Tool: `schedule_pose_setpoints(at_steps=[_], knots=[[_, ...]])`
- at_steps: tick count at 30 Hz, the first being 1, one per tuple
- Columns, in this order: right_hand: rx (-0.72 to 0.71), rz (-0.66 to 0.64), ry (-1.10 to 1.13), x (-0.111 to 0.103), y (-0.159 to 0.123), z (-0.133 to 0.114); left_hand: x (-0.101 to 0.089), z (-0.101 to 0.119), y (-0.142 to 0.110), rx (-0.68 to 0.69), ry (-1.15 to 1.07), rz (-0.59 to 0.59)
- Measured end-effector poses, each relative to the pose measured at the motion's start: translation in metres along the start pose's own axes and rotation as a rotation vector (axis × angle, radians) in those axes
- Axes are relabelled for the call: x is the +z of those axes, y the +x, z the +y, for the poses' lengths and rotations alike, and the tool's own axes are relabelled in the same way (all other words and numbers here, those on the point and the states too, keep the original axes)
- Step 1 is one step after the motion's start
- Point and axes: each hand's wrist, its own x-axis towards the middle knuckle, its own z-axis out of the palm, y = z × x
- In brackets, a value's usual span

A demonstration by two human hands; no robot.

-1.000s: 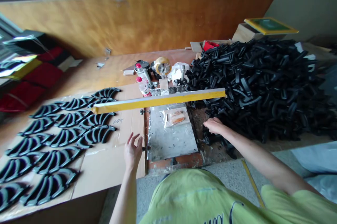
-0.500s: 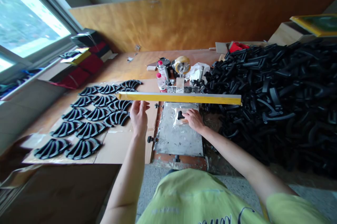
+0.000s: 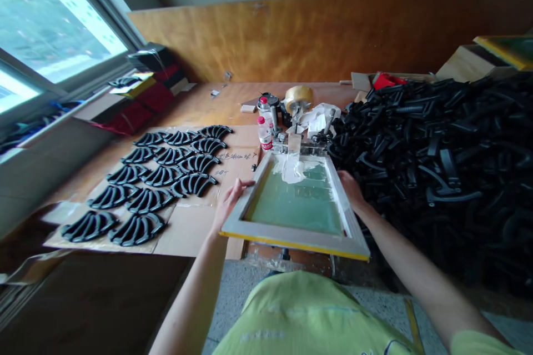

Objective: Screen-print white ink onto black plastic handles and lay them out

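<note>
Head view, with the framed screen [image 3: 293,208] as the centre of the dial: its green mesh faces up, a white smear of paste [image 3: 295,170] lies across its 12 o'clock end, and its yellow-edged near side points to 6 o'clock. Whether its underside touches anything below cannot be told. At 9 o'clock the left hand [image 3: 228,204] is at the frame's edge, thumb and a fingertip showing; the frame hides the rest, so I cannot tell if its fingers pinch. At 3 o'clock the right hand [image 3: 352,188] is against the opposite side, its fingers out of sight behind the frame, their state unclear.

Clamp hardware [image 3: 318,146] stands at 12 o'clock, with a tape roll [image 3: 298,97] beyond. Two red-capped bottles [image 3: 265,134] stand at 11 o'clock. Fanned black pieces [image 3: 139,228] lie in rows on cardboard [image 3: 183,227] towards 9 o'clock on the tabletop [image 3: 208,108]; a heap of black parts [image 3: 437,177] fills 3 o'clock.
</note>
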Motion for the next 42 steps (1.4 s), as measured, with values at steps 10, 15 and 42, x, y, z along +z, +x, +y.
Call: schedule_pose_setpoints(at_steps=[10,15,42], knots=[[-0.327,0.081,-0.192,0.004,0.097,-0.102,0.005,-0.119,0.007,-0.17,0.024,-0.072],[-0.209,-0.087,-0.306,0.015,0.103,-0.103,0.001,-0.124,0.008,-0.155,0.052,-0.079],[-0.554,-0.171,-0.126,0.013,0.037,-0.09,0.005,-0.105,-0.001,-0.185,-0.014,-0.022]])
